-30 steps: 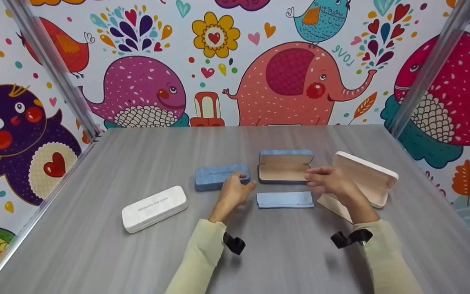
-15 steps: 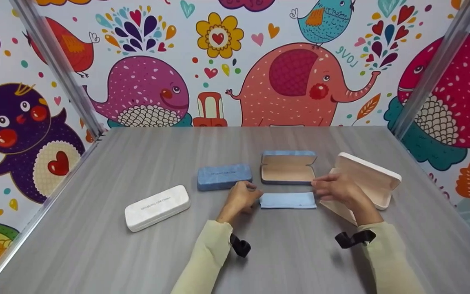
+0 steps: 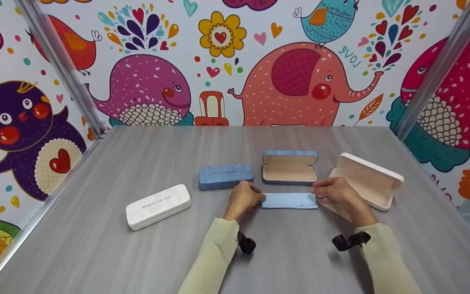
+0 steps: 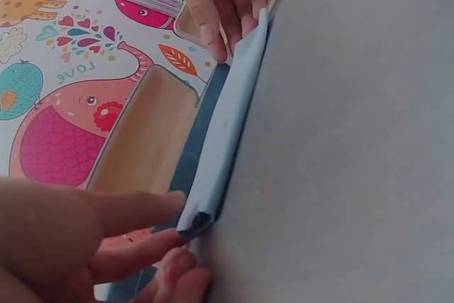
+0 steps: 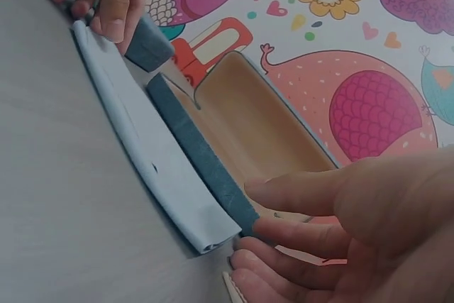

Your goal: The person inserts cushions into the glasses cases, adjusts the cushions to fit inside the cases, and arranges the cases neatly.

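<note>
A folded light blue cloth (image 3: 289,201) lies on the table between the two hands. My left hand (image 3: 244,197) is at its left end; in the left wrist view the thumb (image 4: 167,204) and index finger stand apart, fingertips right at the cloth's corner. At the right end is my right hand (image 3: 336,192), its thumb (image 5: 273,193) and fingers spread with a gap between them, close beside the cloth's edge. Just behind the cloth stands an open blue glasses case (image 3: 290,173) with a beige lining. It looks empty inside.
A closed blue glasses case (image 3: 225,176) lies behind the left hand, and a closed white glasses case (image 3: 158,207) farther left. An open white glasses case (image 3: 367,179) is at the right, partly behind the right hand. Printed panels (image 3: 218,81) wall the grey table (image 3: 157,155).
My left hand has moved from the closed blue case toward the viewer and right, to the cloth's left end. My right hand has come down slightly to the right end. The cloth stays put.
</note>
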The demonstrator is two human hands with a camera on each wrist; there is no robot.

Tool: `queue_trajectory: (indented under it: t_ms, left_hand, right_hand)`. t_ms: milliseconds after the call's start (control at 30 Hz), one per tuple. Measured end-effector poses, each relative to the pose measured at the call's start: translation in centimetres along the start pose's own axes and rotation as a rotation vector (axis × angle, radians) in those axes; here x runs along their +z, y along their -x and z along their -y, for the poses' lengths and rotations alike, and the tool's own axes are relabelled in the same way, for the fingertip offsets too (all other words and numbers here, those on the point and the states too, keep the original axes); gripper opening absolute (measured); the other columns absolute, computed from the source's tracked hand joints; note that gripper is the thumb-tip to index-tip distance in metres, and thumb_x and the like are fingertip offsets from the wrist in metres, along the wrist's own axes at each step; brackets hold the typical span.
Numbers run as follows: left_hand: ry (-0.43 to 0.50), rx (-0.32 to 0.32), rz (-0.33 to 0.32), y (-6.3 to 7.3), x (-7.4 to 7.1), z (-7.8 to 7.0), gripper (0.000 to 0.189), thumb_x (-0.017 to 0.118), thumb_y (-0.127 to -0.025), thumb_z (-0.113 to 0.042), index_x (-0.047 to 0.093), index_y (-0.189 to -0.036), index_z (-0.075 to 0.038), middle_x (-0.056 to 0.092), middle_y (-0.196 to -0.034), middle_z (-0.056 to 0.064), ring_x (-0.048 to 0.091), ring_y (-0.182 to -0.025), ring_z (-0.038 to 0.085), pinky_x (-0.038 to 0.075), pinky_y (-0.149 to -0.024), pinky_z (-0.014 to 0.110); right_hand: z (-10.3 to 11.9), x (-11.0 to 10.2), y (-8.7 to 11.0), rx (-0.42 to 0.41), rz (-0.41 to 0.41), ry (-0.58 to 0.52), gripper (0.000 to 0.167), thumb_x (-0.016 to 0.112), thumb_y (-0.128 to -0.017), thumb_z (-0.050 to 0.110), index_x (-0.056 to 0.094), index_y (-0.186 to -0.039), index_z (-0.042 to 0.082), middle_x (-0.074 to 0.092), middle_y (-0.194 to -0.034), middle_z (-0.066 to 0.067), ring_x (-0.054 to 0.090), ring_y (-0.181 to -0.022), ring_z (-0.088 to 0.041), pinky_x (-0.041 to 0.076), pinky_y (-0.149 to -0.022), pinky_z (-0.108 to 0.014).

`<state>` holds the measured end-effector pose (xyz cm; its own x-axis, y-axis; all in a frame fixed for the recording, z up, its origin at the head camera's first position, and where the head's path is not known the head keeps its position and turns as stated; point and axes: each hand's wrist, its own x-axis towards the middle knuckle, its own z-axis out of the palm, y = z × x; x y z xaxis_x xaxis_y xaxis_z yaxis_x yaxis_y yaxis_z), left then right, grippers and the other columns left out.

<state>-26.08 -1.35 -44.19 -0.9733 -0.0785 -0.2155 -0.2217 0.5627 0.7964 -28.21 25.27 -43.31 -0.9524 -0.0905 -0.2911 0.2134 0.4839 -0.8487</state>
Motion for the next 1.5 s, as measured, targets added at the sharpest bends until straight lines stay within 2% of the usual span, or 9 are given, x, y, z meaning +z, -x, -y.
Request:
queue_trajectory:
  t_ms: [233,400,633,733,867,1067,1267,1400,1500]
  left_hand:
    - [-0.067,0.076,-0.018,0.0,0.1,0.4,0.007,0.080,-0.082,-0.009,0.076,-0.087,-0.006,0.072,-0.088,0.007,0.060,-0.066,0.015,0.049,-0.052,0.023]
    - [-0.093,0.109,-0.014,0.0,-0.1,0.6,0.005,0.079,-0.082,-0.007,0.076,-0.085,-0.005,0.073,-0.087,0.007,0.059,-0.068,0.016,0.046,-0.053,0.023]
    - [0.001,0.025,0.040,-0.3,-0.6,0.4,0.005,0.076,-0.085,-0.008,0.072,-0.087,-0.006,0.068,-0.082,0.005,0.061,-0.063,0.014,0.052,-0.051,0.024]
    - [0.068,-0.022,0.089,-0.7,-1.0,0.2,0.007,0.074,-0.086,-0.008,0.069,-0.090,-0.006,0.067,-0.081,0.005,0.063,-0.066,0.014,0.056,-0.054,0.026]
    - [0.155,-0.016,0.163,-1.1,-1.6,0.3,0.008,0.073,-0.087,-0.009,0.067,-0.092,-0.006,0.065,-0.080,0.005,0.063,-0.068,0.014,0.058,-0.057,0.027]
    - [0.295,0.060,0.309,-1.7,-2.1,0.8,0.008,0.062,-0.092,-0.010,0.063,-0.096,-0.003,0.059,-0.082,0.002,0.060,-0.073,0.013,0.060,-0.066,0.028]
    - [0.466,0.051,0.402,-2.0,-2.1,1.1,0.009,0.052,-0.102,-0.010,0.054,-0.095,-0.006,0.052,-0.091,0.003,0.065,-0.083,0.020,0.063,-0.077,0.035]
    - [0.570,0.015,0.409,-1.9,-2.0,1.1,0.007,0.049,-0.104,-0.009,0.051,-0.099,-0.005,0.053,-0.094,0.007,0.072,-0.093,0.034,0.063,-0.078,0.040]
    - [0.623,-0.004,0.378,-1.9,-1.9,1.1,0.007,0.051,-0.103,-0.007,0.051,-0.107,-0.002,0.056,-0.095,0.008,0.073,-0.093,0.036,0.064,-0.076,0.040]
  right_hand:
    - [-0.1,0.8,0.1,0.012,-0.025,0.030,0.046,0.077,-0.087,0.014,0.062,-0.125,-0.008,0.064,-0.092,-0.001,0.056,-0.075,-0.011,0.049,-0.061,-0.019]
    - [-0.1,1.5,0.0,-0.018,-0.053,0.080,0.036,0.076,-0.088,0.010,0.067,-0.119,-0.006,0.062,-0.091,-0.003,0.053,-0.076,-0.013,0.047,-0.061,-0.022]
    - [-0.2,1.8,-0.1,-0.117,-0.097,0.250,0.019,0.074,-0.090,0.010,0.072,-0.103,-0.002,0.067,-0.092,-0.010,0.055,-0.078,-0.017,0.045,-0.063,-0.025]
    - [0.0,1.8,0.0,-0.128,-0.101,0.267,0.014,0.074,-0.090,0.010,0.072,-0.097,-0.001,0.065,-0.087,-0.008,0.053,-0.076,-0.018,0.045,-0.061,-0.026]
    - [0.1,1.5,0.1,-0.120,-0.069,0.182,0.011,0.069,-0.094,0.008,0.070,-0.097,-0.002,0.060,-0.083,-0.003,0.051,-0.073,-0.016,0.044,-0.060,-0.025]
    - [0.2,1.1,-0.1,-0.102,-0.008,-0.007,0.017,0.062,-0.097,0.009,0.066,-0.103,-0.006,0.057,-0.082,0.001,0.052,-0.075,-0.014,0.045,-0.062,-0.022]
    - [0.2,0.7,-0.3,-0.138,0.060,-0.103,0.021,0.063,-0.097,0.013,0.064,-0.106,-0.007,0.059,-0.079,0.005,0.057,-0.074,-0.008,0.051,-0.066,-0.019]
    - [0.1,0.6,-0.4,-0.137,0.082,-0.171,0.021,0.063,-0.097,0.011,0.061,-0.107,-0.007,0.060,-0.077,0.006,0.056,-0.070,-0.006,0.053,-0.066,-0.020]
    - [0.1,0.6,-0.5,-0.134,0.076,-0.204,0.030,0.064,-0.097,0.011,0.058,-0.115,-0.012,0.065,-0.078,0.006,0.060,-0.069,-0.005,0.054,-0.066,-0.020]
